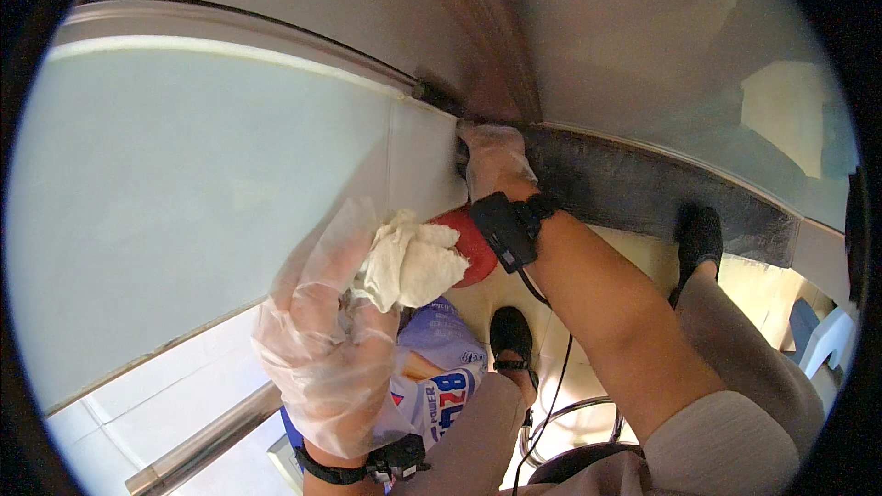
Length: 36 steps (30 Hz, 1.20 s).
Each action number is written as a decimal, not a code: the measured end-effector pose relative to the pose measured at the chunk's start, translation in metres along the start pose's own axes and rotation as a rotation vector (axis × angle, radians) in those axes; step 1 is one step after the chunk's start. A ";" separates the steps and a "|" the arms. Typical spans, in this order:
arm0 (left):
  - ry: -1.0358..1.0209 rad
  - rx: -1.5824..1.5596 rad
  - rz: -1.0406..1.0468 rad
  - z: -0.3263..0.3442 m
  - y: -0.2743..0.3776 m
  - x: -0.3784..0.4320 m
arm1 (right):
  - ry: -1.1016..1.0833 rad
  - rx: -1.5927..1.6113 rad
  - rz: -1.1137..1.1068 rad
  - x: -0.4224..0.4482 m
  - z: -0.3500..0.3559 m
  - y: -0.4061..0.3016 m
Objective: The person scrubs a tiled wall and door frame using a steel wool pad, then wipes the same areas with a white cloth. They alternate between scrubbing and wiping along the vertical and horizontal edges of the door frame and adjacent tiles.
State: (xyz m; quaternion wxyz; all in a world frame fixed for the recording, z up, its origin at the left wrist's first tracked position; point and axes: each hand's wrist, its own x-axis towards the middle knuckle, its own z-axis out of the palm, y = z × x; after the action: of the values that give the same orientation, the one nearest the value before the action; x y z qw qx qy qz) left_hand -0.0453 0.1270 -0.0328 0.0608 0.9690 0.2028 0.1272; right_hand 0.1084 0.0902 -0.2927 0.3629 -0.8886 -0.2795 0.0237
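Note:
My left hand (331, 337), in a clear disposable plastic glove, grips a crumpled white cloth or paper wipe (413, 262). It hovers beside a pale flat panel (207, 179). My right hand (497, 155), gloved the same way, reaches into the corner where the pale panel meets a dark base strip (620, 179). Its fingers point away from me, and whether they hold anything is hidden. Below the right wrist, partly covered by the wipe and a black wrist device (506, 231), shows a red rounded object (475, 251).
A blue and white printed bag (441, 358) lies beyond my left wrist. A metal tube (207, 437) runs at lower left. Glossy panels (641, 48) rise ahead. My black shoes (512, 337) stand on the tiled floor. A cable (555, 393) hangs from the right wrist; a light-blue stool (823, 337) is at right.

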 end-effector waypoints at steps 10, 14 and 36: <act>-0.029 -0.076 -0.046 0.000 -0.002 0.006 | -0.210 0.098 0.270 0.019 0.003 0.003; 0.044 -0.010 0.069 0.003 -0.010 0.003 | -0.193 0.007 0.096 0.005 -0.005 -0.002; 0.016 -0.077 0.009 0.002 -0.008 0.006 | -0.434 -0.198 0.128 0.026 0.011 0.004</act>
State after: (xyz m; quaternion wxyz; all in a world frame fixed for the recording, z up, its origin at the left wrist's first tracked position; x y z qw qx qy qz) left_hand -0.0425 0.1368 -0.0346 0.0959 0.9658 0.1940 0.1427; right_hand 0.1300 0.1077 -0.2993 0.2032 -0.9098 -0.2950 0.2097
